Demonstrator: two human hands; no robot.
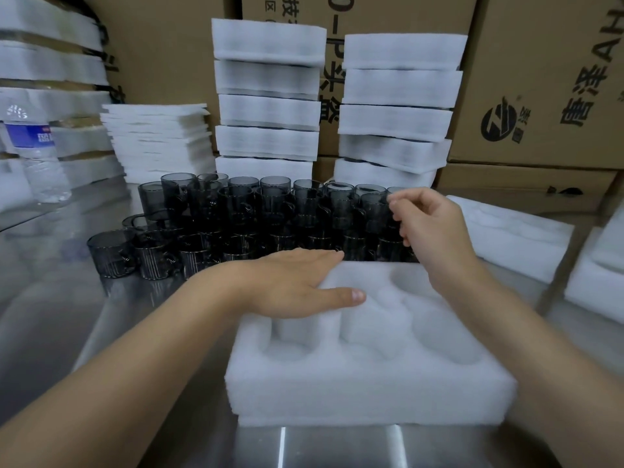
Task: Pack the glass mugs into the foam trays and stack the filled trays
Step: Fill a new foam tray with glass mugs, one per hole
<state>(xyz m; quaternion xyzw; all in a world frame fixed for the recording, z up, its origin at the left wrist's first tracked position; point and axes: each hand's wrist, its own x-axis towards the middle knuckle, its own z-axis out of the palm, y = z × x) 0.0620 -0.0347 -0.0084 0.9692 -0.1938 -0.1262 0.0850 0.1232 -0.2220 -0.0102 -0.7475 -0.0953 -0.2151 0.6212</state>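
**Left hand point(297, 282) flat on the foam tray point(371, 393), right hand point(429, 228) by the mugs point(236, 224)**

We see the left hand lying palm down with straight fingers and the thumb spread. It rests on the tray's far left corner and grips nothing. The right hand hangs above the tray's far right edge with its fingers loosely curled, and we see nothing held in them. Its fingertips are just beside the rim of the rightmost mug in the upper layer, and we cannot tell whether they touch it. The white tray sits flat on the steel desk point(50, 282) right before us, and its moulded pockets show only foam.

Across the scene from the left, we find a clear water bottle point(33, 153) with a blue label standing upright near the desk's edge, then a pile of thin foam sheets point(158, 143). The smoky dark glass mugs crowd the desk just behind the tray in upright rows, with some set on top of others in a second layer toward the back. Behind them rise a tall stack of trays point(270, 109) and, beside it, a second stack point(398, 106) whose lower layers sit askew. To the right lie loose foam pieces point(506, 238), and brown cartons point(540, 79) with black print fill the background.
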